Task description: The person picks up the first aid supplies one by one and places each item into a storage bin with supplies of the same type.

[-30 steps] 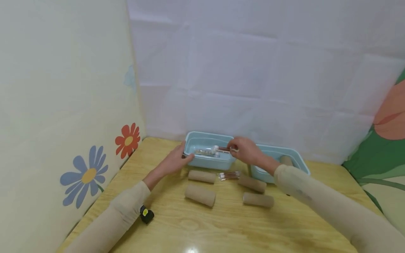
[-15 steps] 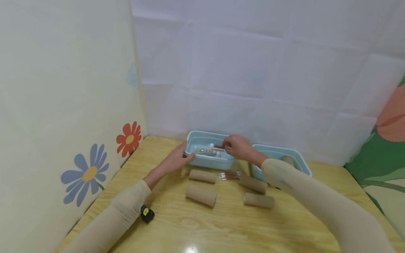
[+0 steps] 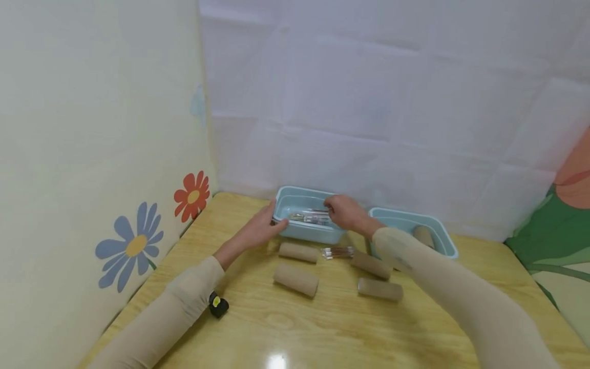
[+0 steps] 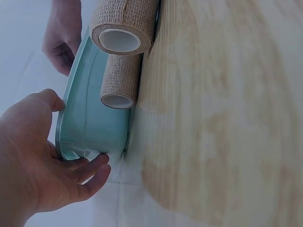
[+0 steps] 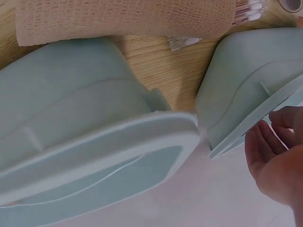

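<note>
My left hand (image 3: 259, 226) grips the left end of a light blue plastic basin (image 3: 311, 234); in the left wrist view its thumb lies at the rim and its fingers curl about the end wall. Clear packs of cotton swabs (image 3: 310, 218) lie inside. My right hand (image 3: 349, 211) is over this basin's right end, fingers loosely curled at the rim in the right wrist view (image 5: 279, 161), with no pack visible between them. Another cotton swab pack (image 3: 338, 252) lies on the table in front, between tan bandage rolls (image 3: 298, 252).
A second blue basin (image 3: 449, 243) stands to the right, holding a bandage roll (image 3: 423, 236); my right forearm passes over its front. More bandage rolls (image 3: 380, 289) lie nearer on the wooden table (image 3: 258, 328). A white sheet (image 3: 350, 92) hangs behind.
My right hand has moved left and down into the left basin, and the cotton swab pack it held now lies with the others there. My left hand keeps its grip on the basin.
</note>
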